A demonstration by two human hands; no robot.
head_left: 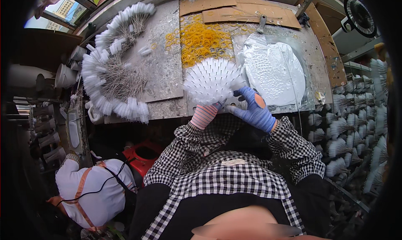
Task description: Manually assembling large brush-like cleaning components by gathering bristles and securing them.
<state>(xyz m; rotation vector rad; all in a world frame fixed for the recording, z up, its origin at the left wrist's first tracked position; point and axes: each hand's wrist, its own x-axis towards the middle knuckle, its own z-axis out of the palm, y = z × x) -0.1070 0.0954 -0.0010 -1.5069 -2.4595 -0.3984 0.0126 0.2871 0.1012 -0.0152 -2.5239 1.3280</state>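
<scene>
My left hand (204, 116), in a pink-and-grey striped glove, is closed around the base of a bundle of white bristle brushes (212, 78). The bundle fans out into a dome, with small dark tips among the bristles; its stems are mostly hidden by my hand. Just right of the bundle is my right hand (254, 108), in a blue glove with an orange patch. Its thumb and fingers are apart, the fingertips close to the bundle's lower right edge; whether they touch it I cannot tell. Beyond lies a round spread of thick white paste (276, 74).
Loose wire-stemmed brushes (98, 78) form a curved pile at left. Yellow rubber rings (203, 39) lie behind the bundle, near cardboard (251, 14). A scraper (261, 24) rests by the paste. Racked brush bundles (349, 122) stand at right, a fan (359, 16) behind. Another person (94, 192) works lower left.
</scene>
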